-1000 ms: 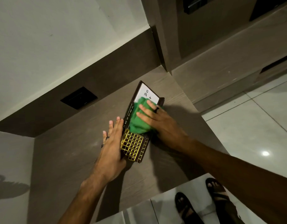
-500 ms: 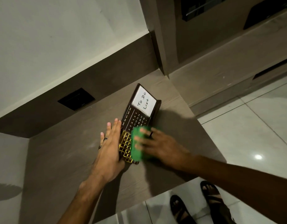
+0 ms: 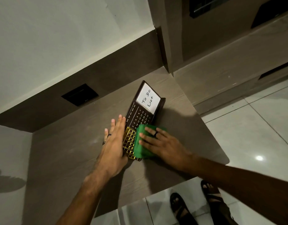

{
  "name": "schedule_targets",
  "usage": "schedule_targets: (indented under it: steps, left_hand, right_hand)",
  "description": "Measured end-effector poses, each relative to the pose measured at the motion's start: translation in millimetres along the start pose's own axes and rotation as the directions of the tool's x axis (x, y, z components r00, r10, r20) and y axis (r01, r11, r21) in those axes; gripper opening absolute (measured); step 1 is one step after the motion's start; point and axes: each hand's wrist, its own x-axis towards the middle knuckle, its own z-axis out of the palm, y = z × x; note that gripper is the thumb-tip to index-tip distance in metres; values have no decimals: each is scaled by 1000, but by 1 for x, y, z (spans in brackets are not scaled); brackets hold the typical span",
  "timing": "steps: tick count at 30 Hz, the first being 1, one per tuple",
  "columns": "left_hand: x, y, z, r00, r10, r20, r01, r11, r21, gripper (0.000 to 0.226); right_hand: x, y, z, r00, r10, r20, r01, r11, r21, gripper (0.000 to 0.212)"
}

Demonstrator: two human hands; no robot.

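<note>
- Since a second ago, the right hand (image 3: 164,146) has slid the green cloth (image 3: 138,152) down the calendar board (image 3: 138,114) toward its 6 o'clock end.
- Its fingers (image 3: 146,139) lie spread, pressing the cloth flat over the gold grid (image 3: 129,140).
- Left hand (image 3: 114,146), fingers straight and together, touches the board's 9 o'clock edge.
- Board lies on the worktop (image 3: 67,151), note (image 3: 148,100) at 12 o'clock.

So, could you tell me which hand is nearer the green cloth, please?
Right. The right hand presses flat on the green cloth; the left hand rests against the left edge of the calendar board, the gold grid between it and the cloth.
</note>
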Motion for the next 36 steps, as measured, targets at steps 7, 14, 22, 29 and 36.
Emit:
schedule_targets:
  steps: [7, 14, 22, 29, 36]
  left_hand:
    - [2, -1, 1, 1000, -4, -9, 4, 1000, -6, 120]
    - [2, -4, 3, 1000, 1, -12, -1, 1000, -15, 121]
    - [1, -3, 2, 999, 15, -30, -17, 998, -60, 114]
    - [1, -4, 1, 1000, -19, -6, 18, 994, -111, 118]
    - [-1, -5, 3, 1000, -9, -27, 5, 990, -139, 113]
  right_hand:
    - [23, 31, -27, 932, 349, -96, -340, 936, 97, 76]
    - [70, 60, -63, 977, 107, -184, -86, 989, 119, 55]
    - [79, 22, -62, 987, -69, -149, 75, 996, 40, 51]
    - [91, 72, -65, 728, 614, -305, -537, 787, 304, 78]
    - [23, -24, 5, 973, 200, -119, -187, 976, 112, 85]
